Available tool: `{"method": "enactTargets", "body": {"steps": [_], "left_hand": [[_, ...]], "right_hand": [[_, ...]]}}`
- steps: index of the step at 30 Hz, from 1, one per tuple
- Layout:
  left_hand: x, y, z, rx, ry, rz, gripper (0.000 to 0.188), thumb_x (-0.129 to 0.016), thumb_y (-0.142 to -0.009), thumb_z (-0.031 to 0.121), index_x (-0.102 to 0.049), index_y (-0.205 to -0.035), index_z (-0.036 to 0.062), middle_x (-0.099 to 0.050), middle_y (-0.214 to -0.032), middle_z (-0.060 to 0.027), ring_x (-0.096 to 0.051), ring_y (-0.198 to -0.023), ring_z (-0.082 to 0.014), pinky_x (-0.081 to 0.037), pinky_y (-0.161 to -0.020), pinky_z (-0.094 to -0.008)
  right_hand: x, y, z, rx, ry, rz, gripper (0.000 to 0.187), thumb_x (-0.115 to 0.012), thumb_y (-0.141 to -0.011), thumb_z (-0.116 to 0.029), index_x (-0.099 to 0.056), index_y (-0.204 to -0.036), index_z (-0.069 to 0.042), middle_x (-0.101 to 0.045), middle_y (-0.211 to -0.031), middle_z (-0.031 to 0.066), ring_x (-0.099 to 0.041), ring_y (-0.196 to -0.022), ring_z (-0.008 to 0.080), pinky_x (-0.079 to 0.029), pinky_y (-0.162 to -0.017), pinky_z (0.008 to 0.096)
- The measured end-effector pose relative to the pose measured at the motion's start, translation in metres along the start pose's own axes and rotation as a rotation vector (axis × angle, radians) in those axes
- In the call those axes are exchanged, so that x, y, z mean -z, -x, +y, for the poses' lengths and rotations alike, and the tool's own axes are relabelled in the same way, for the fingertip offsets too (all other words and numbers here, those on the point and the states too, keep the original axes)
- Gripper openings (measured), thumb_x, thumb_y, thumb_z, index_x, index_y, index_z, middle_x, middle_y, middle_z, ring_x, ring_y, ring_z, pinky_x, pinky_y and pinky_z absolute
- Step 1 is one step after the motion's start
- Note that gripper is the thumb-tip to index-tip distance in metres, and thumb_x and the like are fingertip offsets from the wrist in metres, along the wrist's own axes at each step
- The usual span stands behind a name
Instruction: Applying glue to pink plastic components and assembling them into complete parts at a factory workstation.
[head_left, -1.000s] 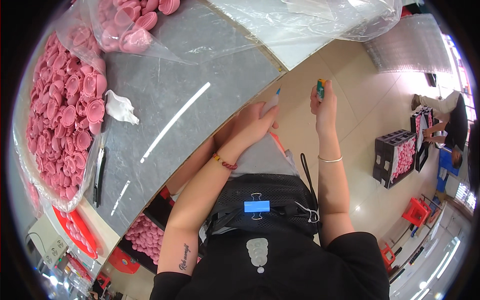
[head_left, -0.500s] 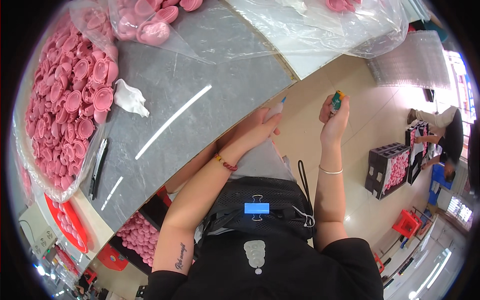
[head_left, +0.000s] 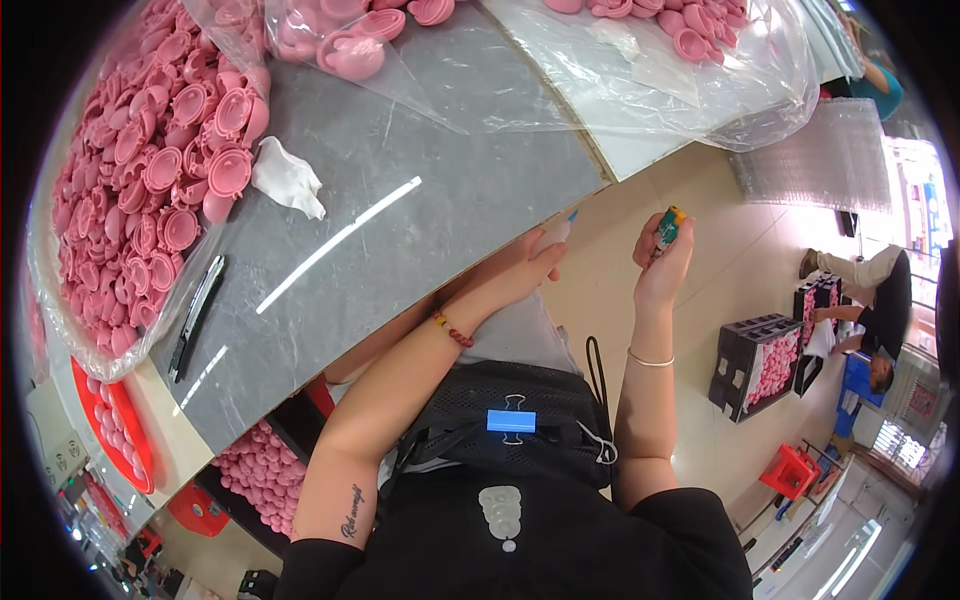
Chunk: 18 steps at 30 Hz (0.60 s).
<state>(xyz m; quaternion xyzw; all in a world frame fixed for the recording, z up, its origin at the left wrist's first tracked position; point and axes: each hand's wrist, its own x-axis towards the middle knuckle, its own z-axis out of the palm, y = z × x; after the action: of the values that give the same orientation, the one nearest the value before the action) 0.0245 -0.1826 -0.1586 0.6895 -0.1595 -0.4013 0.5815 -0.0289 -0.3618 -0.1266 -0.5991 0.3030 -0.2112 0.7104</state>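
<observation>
Below the table's edge, my left hand [head_left: 533, 268] is closed around a small whitish squeeze bottle [head_left: 556, 232] with a blue tip pointing up and away. Its lower part is hidden by my fingers. To the right, over the floor, my raised right hand [head_left: 663, 262] is closed around a small green lighter [head_left: 668, 228] with a yellow top. The two hands are apart. On the grey tabletop [head_left: 400, 240], left of my hands, lie a crumpled white cloth or tissue [head_left: 288, 178] and a black utility knife [head_left: 198, 318].
A large clear bag of pink round plastic shells [head_left: 150, 180] covers the table's left side. More pink shells [head_left: 690, 30] lie on plastic film at the far right. Under the table stands a box of pink balls [head_left: 262, 475]. At right, another person [head_left: 885, 310] bends beside black crates [head_left: 755, 365].
The view has shifted, so more of the far pink shells and a person at upper right now show. Both hands keep their hold, and the right hand sits slightly lower in the picture.
</observation>
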Motion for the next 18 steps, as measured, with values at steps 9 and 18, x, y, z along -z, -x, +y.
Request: {"method": "enactTargets", "body": {"steps": [9,18], "left_hand": [[0.002,0.007,0.016,0.026,0.123,0.005,0.037,-0.046,-0.085,0.034,-0.057,-0.099,0.0005,-0.059,-0.074,-0.0062,-0.053,-0.065,-0.0121,-0.041,-0.058,-0.0253],[0.002,0.008,0.014,0.022,0.143,0.012,0.038,-0.049,-0.083,0.033,-0.055,-0.106,0.0031,-0.059,-0.070,-0.0049,-0.050,-0.059,-0.0088,-0.040,-0.054,-0.0234]], "right_hand": [[-0.005,0.003,-0.005,0.040,0.024,0.035,0.044,-0.030,-0.090,-0.041,-0.044,-0.067,-0.007,-0.036,-0.049,-0.0017,-0.028,-0.038,0.0064,-0.018,-0.036,0.0203],[-0.011,0.008,-0.021,0.185,0.062,0.145,0.034,-0.037,-0.090,-0.032,-0.044,-0.068,-0.007,-0.039,-0.053,-0.0013,-0.031,-0.042,0.0054,-0.020,-0.038,0.0192]]}}
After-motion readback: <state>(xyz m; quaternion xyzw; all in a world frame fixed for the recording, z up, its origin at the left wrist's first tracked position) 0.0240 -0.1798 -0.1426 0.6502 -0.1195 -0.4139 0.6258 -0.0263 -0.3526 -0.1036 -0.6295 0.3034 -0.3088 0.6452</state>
